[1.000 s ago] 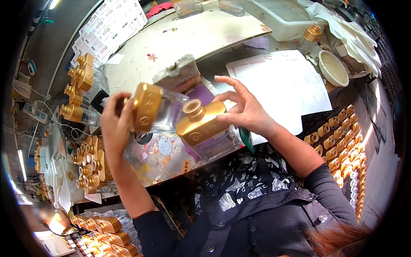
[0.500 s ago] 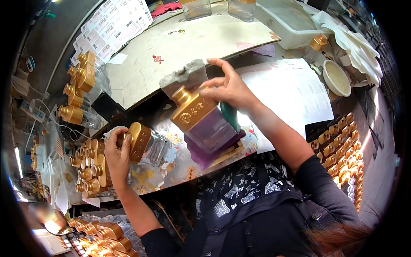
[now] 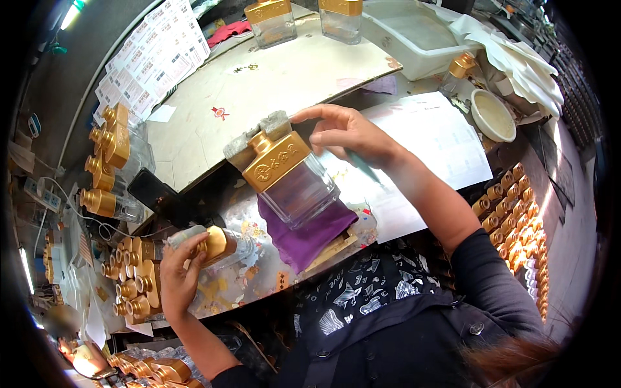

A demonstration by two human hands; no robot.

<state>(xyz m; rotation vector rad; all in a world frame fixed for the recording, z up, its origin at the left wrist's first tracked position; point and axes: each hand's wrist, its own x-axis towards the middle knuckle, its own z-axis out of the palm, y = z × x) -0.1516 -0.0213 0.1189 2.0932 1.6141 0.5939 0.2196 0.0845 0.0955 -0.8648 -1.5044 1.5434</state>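
In the middle, a clear glass bottle with a gold shoulder and neck lies tilted, its neck end against a grey padded rest and its base over a purple cloth. Over its far right side is my right hand, index finger stretched to the rest, other fingers curled. A blurred thin green piece sticks out from under that palm. To the left, my left hand has its fingers closed round the gold neck of another bottle. Whitish material shows at those fingertips.
Several gold-topped bottles crowd the left, beside a dark phone. White paper covers the right of the bench. A raised pale board, a plastic tub and a white bowl stand farther back.
My right hand has let go of the middle bottle, which now rests against the grey pad. My left hand has shifted slightly down with its bottle, whose neck end has turned. The view has swung.
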